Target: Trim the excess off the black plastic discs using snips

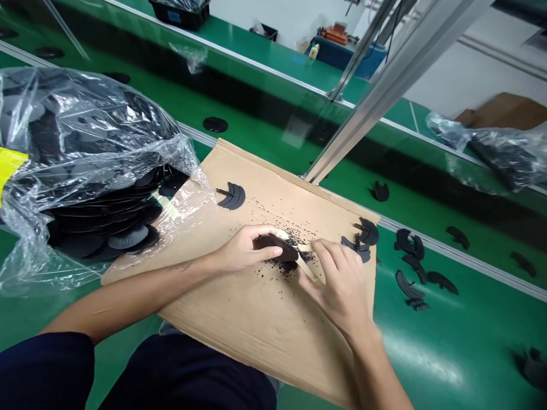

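Note:
Between the thumb and fingers of my left hand (252,249) is a dark flat piece (280,250), held tilted above the cardboard sheet (239,319). My right hand (339,279) grips a pale-handled tool (308,270), whose near end meets the right edge of the dark piece. Pale tape or a finger cover shows at my left fingertip. Small black crumbs (284,269) lie scattered on the cardboard under and around both hands. The tool's exact shape is partly hidden by my right fingers.
At the left, a clear plastic bag (102,131) spills black discs (85,242). Curved black pieces (231,196) lie on the cardboard, with several more (411,285) on the green table (444,336) at the right. A metal post (363,114) rises beyond the cardboard.

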`<state>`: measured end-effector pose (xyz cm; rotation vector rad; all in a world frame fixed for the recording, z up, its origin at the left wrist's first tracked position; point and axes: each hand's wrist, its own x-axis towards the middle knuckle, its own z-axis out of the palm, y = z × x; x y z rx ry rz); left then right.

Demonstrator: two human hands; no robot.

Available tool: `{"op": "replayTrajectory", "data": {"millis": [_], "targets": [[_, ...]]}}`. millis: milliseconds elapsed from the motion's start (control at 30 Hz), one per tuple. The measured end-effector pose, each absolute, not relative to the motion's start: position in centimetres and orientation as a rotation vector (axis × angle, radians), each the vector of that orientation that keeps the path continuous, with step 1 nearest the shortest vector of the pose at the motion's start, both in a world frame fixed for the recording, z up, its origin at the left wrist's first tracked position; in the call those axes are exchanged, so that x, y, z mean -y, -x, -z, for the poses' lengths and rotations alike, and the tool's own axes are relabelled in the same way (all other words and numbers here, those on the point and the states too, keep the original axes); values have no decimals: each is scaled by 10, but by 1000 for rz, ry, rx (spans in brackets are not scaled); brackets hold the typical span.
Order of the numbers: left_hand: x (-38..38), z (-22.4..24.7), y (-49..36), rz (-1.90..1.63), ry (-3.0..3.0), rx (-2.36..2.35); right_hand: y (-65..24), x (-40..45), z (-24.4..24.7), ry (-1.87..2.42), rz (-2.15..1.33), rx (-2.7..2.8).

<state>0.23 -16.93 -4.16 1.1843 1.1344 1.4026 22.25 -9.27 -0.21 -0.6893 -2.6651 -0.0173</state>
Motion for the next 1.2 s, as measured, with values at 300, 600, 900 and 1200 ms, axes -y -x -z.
{"op": "replayTrajectory", "data": {"millis": [300,600,900,1200], "targets": [[172,43,-7,-1448,-1345,-1136,-234,91,32,632,-671,2359],[176,39,-7,-1422,-1557,-1119,-238,96,27,627,-624,2360],[176,41,-6,-1414,-1608,-1097,-239,97,25,572,-511,2396],[177,41,-8,-1393,-1634,-1111,-241,97,19,565,-390,2456]]}}
